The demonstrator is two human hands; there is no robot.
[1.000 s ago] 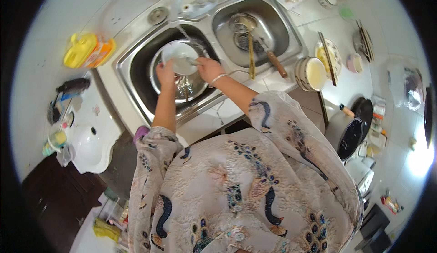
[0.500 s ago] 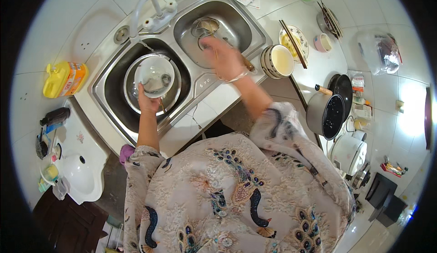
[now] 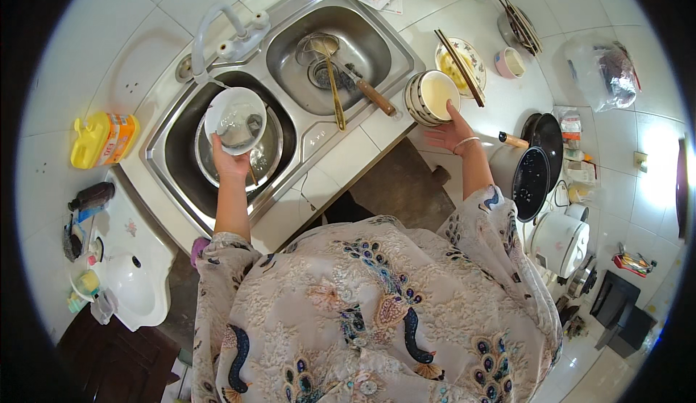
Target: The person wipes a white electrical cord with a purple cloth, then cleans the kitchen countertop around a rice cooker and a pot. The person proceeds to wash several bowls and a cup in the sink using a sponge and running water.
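Note:
My left hand (image 3: pixel 228 162) grips the rim of a white bowl (image 3: pixel 233 109) with clear water and a dark, blurry patch inside. The bowl is beneath the white faucet (image 3: pixel 238 39), over a metal basin (image 3: pixel 274 158) in the left sink. At the counter's front edge, my right hand (image 3: pixel 454 135) reaches a stack of patterned bowls (image 3: pixel 438 97). Its thumb is at the top bowl's rim, while the other fingers spread out below the stack. Pale yellow liquid fills the top bowl.
In the right sink (image 3: pixel 290 95) lie a wire skimmer (image 3: pixel 308 49), a gold-handled ladle (image 3: pixel 335 88) and a wooden-handled utensil (image 3: pixel 373 97). Chopsticks (image 3: pixel 460 69) rest across a plate of food (image 3: pixel 473 59). A saucepan (image 3: pixel 511 175) stands at right, and a yellow jug (image 3: pixel 101 140) at left.
My right hand has moved right, from over the right sink to the stack of bowls, uncovering the utensils' handles. My left hand still holds the white bowl under the faucet.

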